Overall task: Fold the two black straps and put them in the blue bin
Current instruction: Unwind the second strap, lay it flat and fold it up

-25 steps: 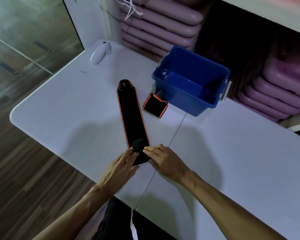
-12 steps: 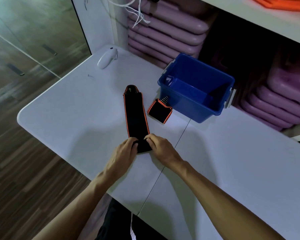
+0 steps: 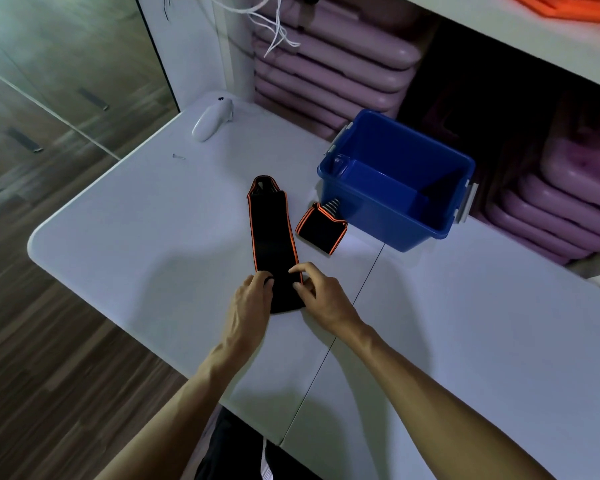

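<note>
A long black strap (image 3: pixel 272 233) with orange edges lies on the white table (image 3: pixel 136 237), its near end folded over. My left hand (image 3: pixel 248 303) pinches that fold on its left side. My right hand (image 3: pixel 321 294) pinches it on the right. A second black strap (image 3: pixel 321 232), folded small, lies just right of the long one, against the front of the blue bin (image 3: pixel 395 181). The bin stands open with nothing visible in it.
A white controller (image 3: pixel 212 121) lies at the table's far left corner, a small dark bit (image 3: pixel 178 156) near it. Stacked purple boards (image 3: pixel 333 67) fill shelves behind the bin. The table's rounded left edge drops to a wooden floor.
Both hands have carried the strap's near end farther up along it, so the flat part is shorter. The view has shifted.
</note>
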Tool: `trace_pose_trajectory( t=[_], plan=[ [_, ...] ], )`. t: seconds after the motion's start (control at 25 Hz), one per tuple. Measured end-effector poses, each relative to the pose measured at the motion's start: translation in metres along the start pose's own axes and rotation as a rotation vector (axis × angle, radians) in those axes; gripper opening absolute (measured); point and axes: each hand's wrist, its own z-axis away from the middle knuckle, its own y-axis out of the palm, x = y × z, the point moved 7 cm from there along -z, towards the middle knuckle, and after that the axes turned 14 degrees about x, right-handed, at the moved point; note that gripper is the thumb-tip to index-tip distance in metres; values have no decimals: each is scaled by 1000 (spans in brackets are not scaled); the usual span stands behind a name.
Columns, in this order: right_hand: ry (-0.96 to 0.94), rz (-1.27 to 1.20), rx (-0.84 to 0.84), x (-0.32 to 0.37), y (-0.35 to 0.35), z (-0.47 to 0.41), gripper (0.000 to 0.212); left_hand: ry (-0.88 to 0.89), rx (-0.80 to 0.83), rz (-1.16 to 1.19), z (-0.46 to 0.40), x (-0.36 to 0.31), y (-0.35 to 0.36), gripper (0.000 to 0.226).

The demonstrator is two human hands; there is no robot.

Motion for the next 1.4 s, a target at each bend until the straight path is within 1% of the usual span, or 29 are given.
trace_pose_trajectory(
  t=[0.08, 0.16, 0.24, 0.28, 0.32, 0.4, 0.48, 0.52, 0.56, 0.64, 0.68, 0.76, 0.84, 0.92, 1.0, 1.08, 1.16, 1.24, 1.32, 1.4],
  plan=[
    [1, 12, -51, 6, 2, -1, 28, -50, -27, 5, 1, 4, -1, 19],
    [-3, 5, -101, 8, 2, 1, 29, -44, -51, -6, 0, 6, -4, 20],
    [-18, 18, -139, 9, 6, 3, 18, 41, -69, -54, 2, 5, -5, 19],
    [-16, 38, -164, 9, 9, 4, 12, 116, -75, -101, 4, 5, -5, 20],
    [1, 57, -188, 8, 13, 5, 12, 198, -77, -158, 8, 5, -4, 23],
    [45, 98, -219, 4, 17, 9, 17, 319, -39, -264, 16, 9, -3, 34],
    [38, 155, -208, 4, 20, 14, 26, 363, 47, -368, 18, 15, -2, 51],
    [14, 238, -185, 4, 22, 17, 32, 374, 79, -416, 18, 16, -2, 58],
    [-12, 354, -158, 4, 24, 20, 40, 388, 91, -453, 19, 15, -3, 60],
    [-44, 570, -114, 2, 25, 22, 55, 429, 94, -483, 18, 10, -6, 56],
    [-51, 631, -98, 0, 26, 21, 59, 445, 95, -485, 17, 7, -8, 55],
    [-83, 655, -107, 3, 24, 17, 57, 458, 112, -466, 13, 4, -13, 53],
    [-127, 617, -130, 8, 17, 12, 48, 424, 136, -365, 8, 2, -20, 52],
    [-128, 498, -113, 12, 9, 7, 42, 324, 183, -180, -1, 6, -25, 49],
    [-79, 339, -96, 12, 1, 5, 39, 213, 214, -12, -12, 8, -27, 41],
    [-6, 174, -109, 9, -3, 2, 37, 136, 186, 72, -21, 9, -26, 35],
    [58, 97, -125, 7, -3, -4, 38, 46, 140, 106, -28, 10, -24, 27],
    [83, 89, -134, 5, -2, -11, 35, -31, 119, 99, -30, 13, -19, 20],
    [90, 86, -141, 5, -3, -14, 31, -33, 116, 39, -31, 11, -15, 19],
    [98, 71, -151, 4, -2, -12, 30, 5, 107, 13, -32, 14, -15, 19]
  ],
)
